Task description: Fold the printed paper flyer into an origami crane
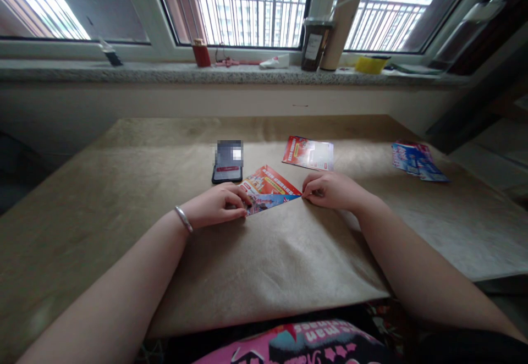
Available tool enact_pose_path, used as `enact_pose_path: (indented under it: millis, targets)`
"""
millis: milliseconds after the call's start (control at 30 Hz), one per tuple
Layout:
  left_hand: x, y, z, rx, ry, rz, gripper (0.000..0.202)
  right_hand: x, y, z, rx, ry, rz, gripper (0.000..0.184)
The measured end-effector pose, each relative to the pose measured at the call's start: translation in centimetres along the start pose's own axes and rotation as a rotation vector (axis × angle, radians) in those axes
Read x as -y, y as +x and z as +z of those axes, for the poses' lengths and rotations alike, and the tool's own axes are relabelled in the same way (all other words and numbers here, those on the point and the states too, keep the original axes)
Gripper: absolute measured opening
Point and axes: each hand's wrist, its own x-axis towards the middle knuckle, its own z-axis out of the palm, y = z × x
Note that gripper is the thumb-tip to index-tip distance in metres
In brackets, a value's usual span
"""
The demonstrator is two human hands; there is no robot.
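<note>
A red and blue printed leaflet (274, 185) lies on the brown-covered table, its near edge folded over on a slant so that a blue strip shows. On its left side rests my left hand (223, 205), fingers curled over the paper at the near corner and a silver bangle on the wrist. My right hand (330, 189) pinches the leaflet's right corner between thumb and fingertips. Just beyond my left hand is a phone (227, 174) with part of its screen blurred. A stack of similar leaflets (307, 153) lies behind my right hand.
Several blue and pink folded papers (418, 160) lie at the table's far right. The windowsill (157, 73) behind the table holds a red bottle (201, 53), a dark lidded container (314, 45), a cardboard tube (342, 23) and a yellow item (370, 65).
</note>
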Motion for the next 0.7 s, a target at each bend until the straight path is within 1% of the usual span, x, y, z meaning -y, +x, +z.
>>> enact_pose_path:
  millis: [100, 167, 200, 300, 433, 567, 700]
  targets:
    - [-0.1, 0.2, 0.3, -0.050, 0.022, 0.005, 0.020, -0.4, 0.2, 0.3, -0.009, 0.095, 0.022, 0.017]
    - [-0.3, 0.2, 0.7, -0.100, 0.063, -0.019, 0.017, -0.7, 0.4, 0.7, -0.030, 0.157, 0.099, 0.017]
    - [-0.3, 0.3, 0.8, -0.140, 0.091, -0.035, 0.021, -0.8, 0.5, 0.9, -0.050, 0.179, 0.146, 0.017]
    - [-0.3, 0.2, 1.2, -0.137, 0.194, 0.005, 0.032, -0.6, 0.9, 1.5, -0.117, 0.197, 0.252, 0.016]
    - [-0.3, 0.3, 1.5, -0.134, 0.285, 0.045, 0.032, 0.2, 1.4, 1.9, -0.161, 0.171, 0.296, 0.021]
    - [-0.5, 0.7, 2.1, -0.158, 0.282, 0.140, 0.029, 0.6, 1.8, 2.3, -0.186, 0.157, 0.267, 0.028]
    - [-0.3, 1.0, 2.9, -0.198, 0.231, 0.206, 0.032, 0.7, 2.1, 2.7, -0.234, 0.104, 0.108, 0.032]
